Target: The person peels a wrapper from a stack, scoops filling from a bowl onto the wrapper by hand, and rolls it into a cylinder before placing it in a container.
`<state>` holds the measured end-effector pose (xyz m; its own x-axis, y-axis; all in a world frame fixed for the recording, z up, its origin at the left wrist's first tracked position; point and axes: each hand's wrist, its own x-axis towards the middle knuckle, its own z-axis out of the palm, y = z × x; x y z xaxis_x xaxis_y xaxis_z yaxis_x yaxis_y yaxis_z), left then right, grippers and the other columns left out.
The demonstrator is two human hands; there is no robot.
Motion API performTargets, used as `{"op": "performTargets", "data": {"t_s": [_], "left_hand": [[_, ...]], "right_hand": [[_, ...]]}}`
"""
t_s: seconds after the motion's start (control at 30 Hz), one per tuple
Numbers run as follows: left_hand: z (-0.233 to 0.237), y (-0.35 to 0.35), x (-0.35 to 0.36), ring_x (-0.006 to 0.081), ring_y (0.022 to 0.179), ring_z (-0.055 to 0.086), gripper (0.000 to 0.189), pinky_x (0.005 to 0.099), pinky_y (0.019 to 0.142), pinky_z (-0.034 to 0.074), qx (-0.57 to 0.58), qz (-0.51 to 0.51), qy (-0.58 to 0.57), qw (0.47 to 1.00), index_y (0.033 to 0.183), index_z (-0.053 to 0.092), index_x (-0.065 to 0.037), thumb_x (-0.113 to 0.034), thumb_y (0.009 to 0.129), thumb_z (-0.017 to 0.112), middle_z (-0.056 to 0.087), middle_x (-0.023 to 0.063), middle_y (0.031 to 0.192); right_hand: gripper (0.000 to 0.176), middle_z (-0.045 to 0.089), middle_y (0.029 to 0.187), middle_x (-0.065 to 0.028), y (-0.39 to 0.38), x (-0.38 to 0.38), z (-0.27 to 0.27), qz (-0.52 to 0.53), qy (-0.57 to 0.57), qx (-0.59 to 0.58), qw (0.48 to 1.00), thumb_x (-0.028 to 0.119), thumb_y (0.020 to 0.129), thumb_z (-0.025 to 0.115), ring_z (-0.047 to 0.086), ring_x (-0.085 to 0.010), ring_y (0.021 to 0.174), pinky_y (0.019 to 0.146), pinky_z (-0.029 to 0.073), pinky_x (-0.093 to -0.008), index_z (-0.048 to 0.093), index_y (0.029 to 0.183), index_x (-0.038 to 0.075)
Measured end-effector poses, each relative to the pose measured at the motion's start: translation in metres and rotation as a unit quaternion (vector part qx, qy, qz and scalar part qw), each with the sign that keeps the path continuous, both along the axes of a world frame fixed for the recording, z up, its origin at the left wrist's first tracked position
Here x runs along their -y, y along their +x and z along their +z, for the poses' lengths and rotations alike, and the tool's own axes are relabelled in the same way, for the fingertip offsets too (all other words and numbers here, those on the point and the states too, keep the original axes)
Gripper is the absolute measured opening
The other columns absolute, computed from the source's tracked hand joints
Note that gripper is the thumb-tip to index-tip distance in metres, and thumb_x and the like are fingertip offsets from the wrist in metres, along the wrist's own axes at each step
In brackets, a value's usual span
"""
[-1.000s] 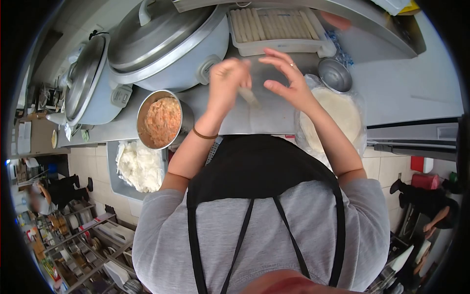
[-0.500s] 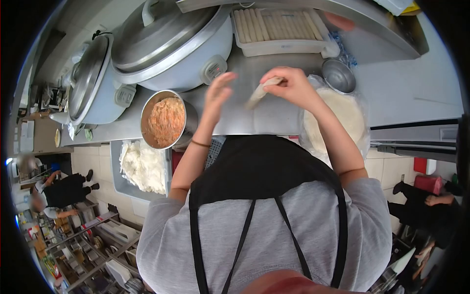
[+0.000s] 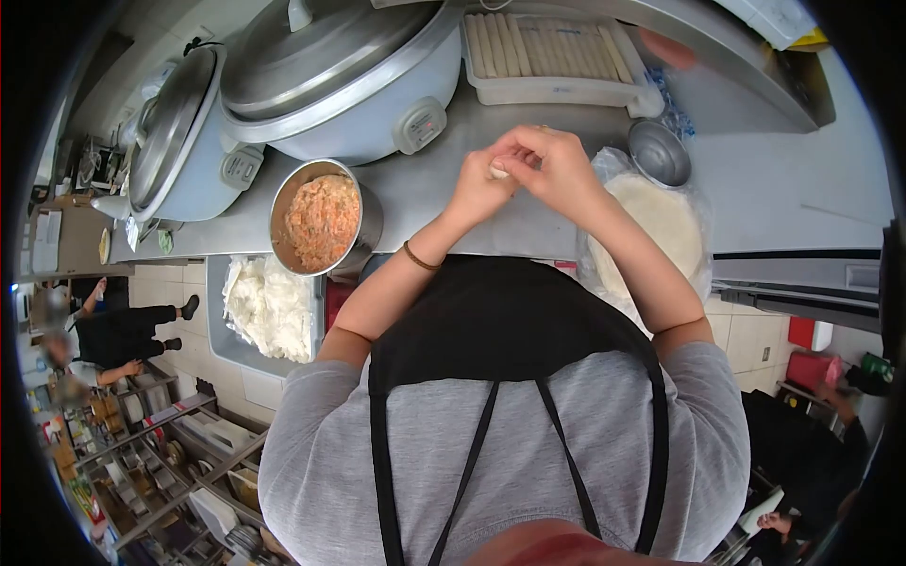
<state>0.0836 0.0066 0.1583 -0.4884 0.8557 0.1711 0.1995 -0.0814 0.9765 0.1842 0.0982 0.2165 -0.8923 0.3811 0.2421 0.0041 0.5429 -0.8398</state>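
Observation:
My right hand (image 3: pixel 557 170) and my left hand (image 3: pixel 479 191) meet above the steel counter. Between the fingers of both is a pale dough-wrapped roll (image 3: pixel 498 173); only a small bit of it shows, the rest is hidden by the fingers. Left of my hands stands a metal pot (image 3: pixel 370 219) of orange and pale minced filling (image 3: pixel 323 219). By my right forearm lies a stack of round pale wrappers (image 3: pixel 658 222) in clear plastic, with a small metal bowl (image 3: pixel 659 153) at its top edge. A white tray (image 3: pixel 566 92) behind holds several pale rolls (image 3: pixel 543 47).
Two large lidded cookers (image 3: pixel 377 137) (image 3: pixel 189 193) stand at the back left. Below the counter edge is a grey tub (image 3: pixel 218 316) with shredded white food (image 3: pixel 269 307). One person (image 3: pixel 123 340) is at the far left, another (image 3: pixel 802 443) at the right.
My left hand has moved right to meet my right hand and closed at the roll. The roll, earlier sticking out from my right hand, is now mostly covered. The view has shifted slightly.

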Motion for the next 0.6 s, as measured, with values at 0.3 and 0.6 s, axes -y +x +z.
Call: {"op": "performTargets", "data": {"t_s": [0.3,0.6], "left_hand": [[0.015,-0.002,0.009,0.0052,0.062,0.052,0.008,0.0234,0.055,0.044,-0.016,-0.057,0.042,0.997,0.069,0.059,0.002,-0.005,0.073,0.060,0.059,0.0018,0.063],[0.042,0.005,0.016,0.0034,0.055,0.040,0.013,0.0258,0.047,0.035,-0.026,-0.056,0.044,0.997,0.062,0.051,0.001,-0.004,0.070,0.059,0.045,0.0006,0.052]], "right_hand": [[0.027,0.054,0.115,-0.0024,0.008,0.003,0.011,0.045,0.376,-0.121,0.918,0.036,0.066,0.073,0.047,-0.0261,0.110,0.089,0.035,-0.0448,0.065,0.079,0.014],[0.038,0.047,0.129,-0.0013,0.021,-0.002,0.021,0.026,0.333,-0.171,0.927,0.048,0.058,0.075,0.032,-0.0297,0.126,0.101,0.022,-0.0586,0.068,0.082,0.019]]}}
